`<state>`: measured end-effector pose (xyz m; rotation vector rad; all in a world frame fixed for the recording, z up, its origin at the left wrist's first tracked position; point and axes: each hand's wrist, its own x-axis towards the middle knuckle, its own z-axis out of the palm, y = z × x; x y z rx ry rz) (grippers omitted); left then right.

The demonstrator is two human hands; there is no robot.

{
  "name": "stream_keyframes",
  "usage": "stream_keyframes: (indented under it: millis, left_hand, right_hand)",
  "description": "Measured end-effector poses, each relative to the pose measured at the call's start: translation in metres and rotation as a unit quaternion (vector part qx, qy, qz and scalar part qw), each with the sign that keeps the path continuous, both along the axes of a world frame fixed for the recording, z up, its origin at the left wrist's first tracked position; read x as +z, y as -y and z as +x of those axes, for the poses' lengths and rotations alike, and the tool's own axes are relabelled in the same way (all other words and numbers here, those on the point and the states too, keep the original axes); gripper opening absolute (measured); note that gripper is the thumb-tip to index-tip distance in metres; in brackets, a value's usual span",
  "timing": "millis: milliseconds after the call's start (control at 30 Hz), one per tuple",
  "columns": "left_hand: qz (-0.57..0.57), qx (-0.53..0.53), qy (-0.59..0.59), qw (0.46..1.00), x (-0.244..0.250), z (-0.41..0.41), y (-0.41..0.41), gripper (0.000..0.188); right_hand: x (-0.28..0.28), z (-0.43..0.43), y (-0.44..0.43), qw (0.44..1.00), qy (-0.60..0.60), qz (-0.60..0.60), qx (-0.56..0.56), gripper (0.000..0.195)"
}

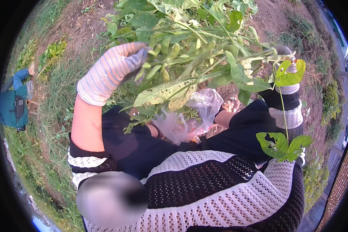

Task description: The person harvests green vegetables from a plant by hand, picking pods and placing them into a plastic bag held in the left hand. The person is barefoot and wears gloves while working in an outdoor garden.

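A bundle of uprooted soybean plants [197,62], with green pods and insect-eaten leaves, is held up across my lap. My right hand [288,69], in a striped knit glove, is closed around the stem ends at the right; leaves and stems partly cover it. At the bundle's left side my left hand [116,71], in a matching glove, has its thumb and fingers pinched together at a cluster of pods [165,53]. Below the bundle, a translucent plastic bag [177,124] sits open between my feet, with green pods [191,113] inside.
More leafy plants [145,17] lie on the soil ahead. At the far left another person [16,101] in teal clothing is low to the ground among grass [58,84]. A long leafy stem [284,116] hangs down by my right arm. Bare soil [269,17] shows at the upper right.
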<state>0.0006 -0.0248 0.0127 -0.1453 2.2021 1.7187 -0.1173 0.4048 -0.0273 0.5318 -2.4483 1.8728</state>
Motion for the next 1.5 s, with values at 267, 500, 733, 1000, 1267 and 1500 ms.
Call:
stream_keyframes:
  millis: [267, 500, 733, 1000, 1267, 1500]
  left_hand:
    - [-0.011, 0.236, -0.144, 0.961, -0.005, -0.010, -0.023, 0.038]
    - [0.010, 0.351, -0.341, 0.872, 0.010, 0.011, -0.017, 0.028]
    - [-0.087, 0.146, -0.317, 0.933, -0.019, 0.004, -0.030, 0.032]
    - [0.393, 0.113, -0.083, 0.909, -0.020, -0.007, -0.013, 0.044]
    - [-0.134, 0.003, -0.214, 0.968, -0.039, 0.006, -0.005, 0.037]
    - [-0.231, -0.028, -0.315, 0.920, -0.017, 0.009, -0.009, 0.027]
  right_hand:
    - [-0.043, -0.035, -0.040, 0.979, 0.024, -0.193, 0.067, 0.024]
    - [0.002, -0.011, -0.001, 0.992, 0.047, -0.036, -0.110, 0.028]
    - [0.006, -0.002, 0.014, 0.989, 0.026, -0.066, -0.127, 0.028]
    - [0.017, 0.013, 0.024, 0.993, 0.006, -0.047, -0.112, 0.027]
    - [0.015, 0.014, 0.035, 0.996, 0.056, -0.030, -0.057, 0.029]
    - [0.009, 0.008, 0.031, 0.993, 0.057, -0.097, -0.026, 0.023]
